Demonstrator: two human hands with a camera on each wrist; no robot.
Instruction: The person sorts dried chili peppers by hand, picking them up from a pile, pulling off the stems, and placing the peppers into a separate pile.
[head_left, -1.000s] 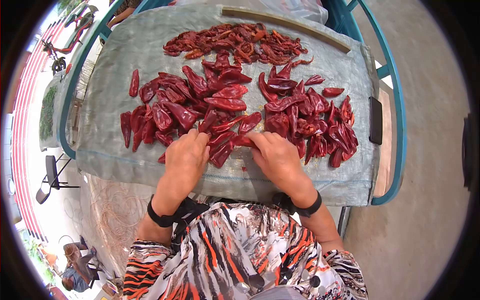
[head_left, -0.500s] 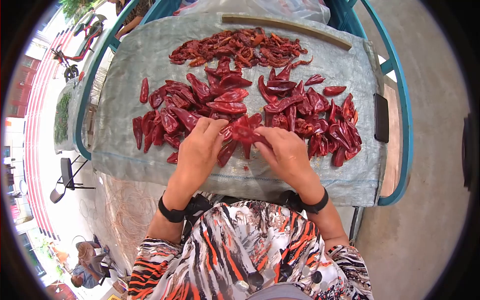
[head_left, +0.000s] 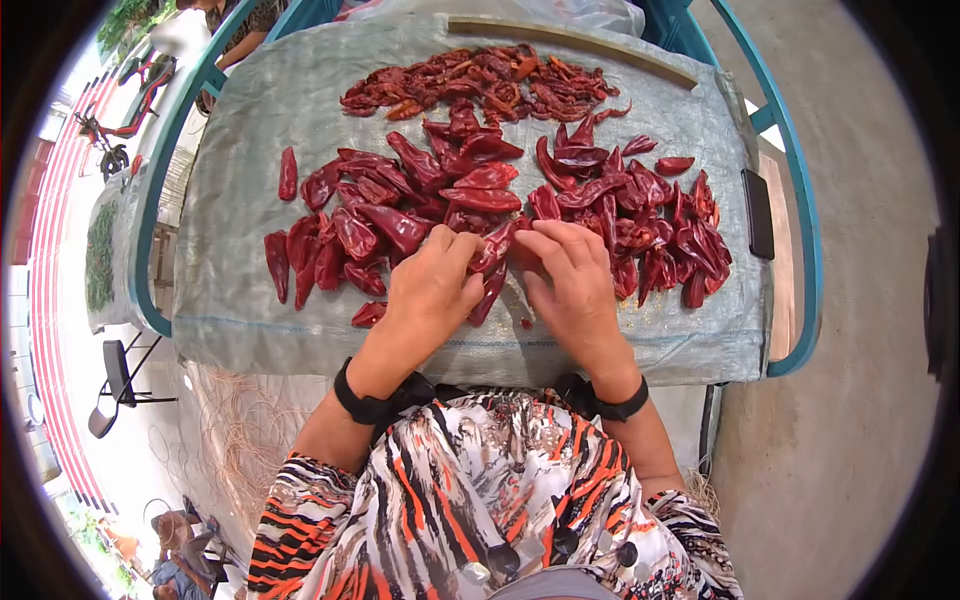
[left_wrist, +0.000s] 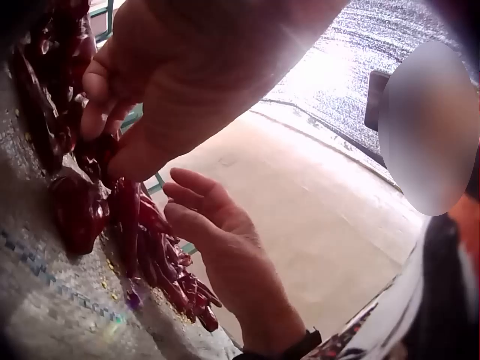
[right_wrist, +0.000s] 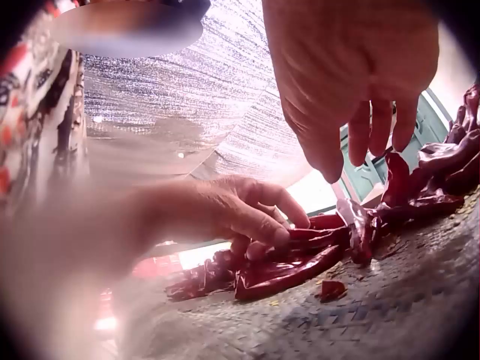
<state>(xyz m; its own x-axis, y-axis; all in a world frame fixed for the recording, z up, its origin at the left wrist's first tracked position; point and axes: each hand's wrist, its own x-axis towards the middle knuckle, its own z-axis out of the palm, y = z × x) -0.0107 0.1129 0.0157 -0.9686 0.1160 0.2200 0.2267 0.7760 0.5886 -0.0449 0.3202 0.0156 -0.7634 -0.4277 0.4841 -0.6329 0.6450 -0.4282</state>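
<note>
Dried red chili peppers lie in two heaps on a grey-green woven sheet (head_left: 240, 200). My left hand (head_left: 430, 285) is at the near edge of the left heap (head_left: 400, 210). Its thumb and fingers pinch a red chili pepper (head_left: 492, 250), as the right wrist view also shows with the left hand (right_wrist: 240, 214) low over the sheet. Just beside it, my right hand (head_left: 575, 285) hovers at the near left of the right heap (head_left: 640, 220). In the left wrist view the right hand (left_wrist: 217, 232) has loosely bent fingers and holds nothing.
A strip of darker, shrivelled peppers (head_left: 480, 80) lies at the back, before a wooden slat (head_left: 570, 48). A black phone (head_left: 757, 213) rests at the right edge, inside the teal metal frame (head_left: 800, 250). A small red scrap (head_left: 526, 323) lies near the front.
Both hands held up a red pepper between them half a second ago. Now the right hand is free of it and the left hand is down at another pepper by the left heap.
</note>
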